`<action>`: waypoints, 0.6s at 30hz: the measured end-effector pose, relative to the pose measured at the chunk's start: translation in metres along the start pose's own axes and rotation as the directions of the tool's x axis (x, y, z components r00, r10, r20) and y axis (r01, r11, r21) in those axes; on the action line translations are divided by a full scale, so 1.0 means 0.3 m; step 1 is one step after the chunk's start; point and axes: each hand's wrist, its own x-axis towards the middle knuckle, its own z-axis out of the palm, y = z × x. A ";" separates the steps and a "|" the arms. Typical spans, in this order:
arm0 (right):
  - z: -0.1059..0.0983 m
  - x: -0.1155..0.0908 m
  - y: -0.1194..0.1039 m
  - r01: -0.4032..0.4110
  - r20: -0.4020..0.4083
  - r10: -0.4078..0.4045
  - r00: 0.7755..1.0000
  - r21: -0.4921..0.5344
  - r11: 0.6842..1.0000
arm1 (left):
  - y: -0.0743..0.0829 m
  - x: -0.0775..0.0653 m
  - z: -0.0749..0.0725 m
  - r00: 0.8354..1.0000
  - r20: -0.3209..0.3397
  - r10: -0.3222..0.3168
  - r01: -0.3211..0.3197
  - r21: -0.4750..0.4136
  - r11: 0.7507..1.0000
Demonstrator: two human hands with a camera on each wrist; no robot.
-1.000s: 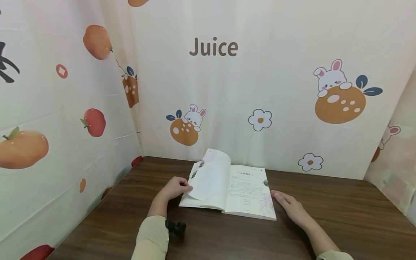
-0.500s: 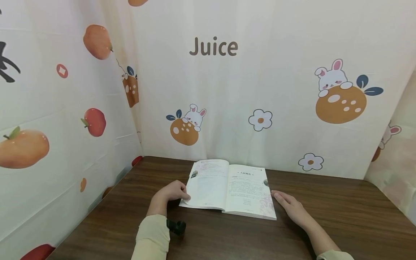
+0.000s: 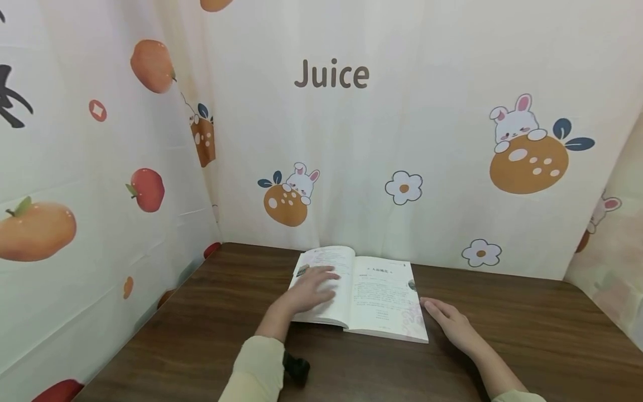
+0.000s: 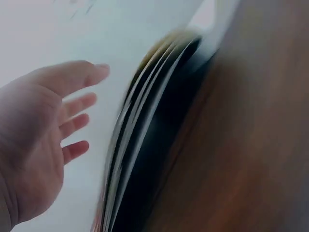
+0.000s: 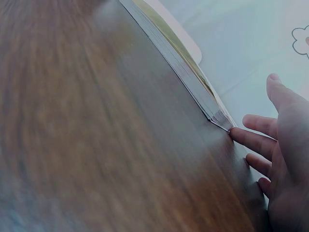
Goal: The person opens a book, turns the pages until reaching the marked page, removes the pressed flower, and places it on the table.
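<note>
An open book (image 3: 382, 296) lies on the table, printed text on both pages and a pink floral pattern at the lower right corner. My left hand (image 3: 312, 289) is over the left page, fingers spread and pointing right; whether it touches the paper cannot be told. The left wrist view shows the same hand (image 4: 43, 121) with loosely bent fingers, holding nothing, beside the curved page edges. At the book's right edge rests my right hand (image 3: 449, 324), fingers extended. In the right wrist view a fingertip of this hand (image 5: 285, 150) touches the book's corner.
The dark wood-grain table (image 3: 201, 312) reaches back to a printed curtain (image 3: 351, 134) with fruit, rabbits, flowers and the word Juice. A second curtain side (image 3: 90, 184) borders the table at left. A black device (image 3: 297, 368) is strapped to the left wrist.
A page held by my left hand has come down flat onto the left side. The hand has let go and moved right, over the left page. My right hand stays put.
</note>
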 end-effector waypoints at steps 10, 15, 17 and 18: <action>0.000 -0.006 -0.002 0.036 -0.008 -0.036 0.999 -0.012 0.999 | 0.139 0.020 0.092 0.974 0.214 -0.077 0.002 0.329 0.944; -0.001 -0.011 0.006 0.056 0.004 -0.056 0.998 -0.034 0.998 | 0.129 0.019 0.100 0.970 0.224 -0.097 0.037 0.255 0.966; -0.002 -0.014 0.010 0.055 0.009 -0.055 0.998 -0.053 0.997 | 0.129 0.023 0.105 0.964 0.241 -0.109 0.051 0.233 0.971; -0.004 -0.015 0.011 0.057 0.015 -0.056 0.998 -0.059 0.997 | 0.131 0.025 0.110 0.962 0.247 -0.115 0.055 0.234 0.971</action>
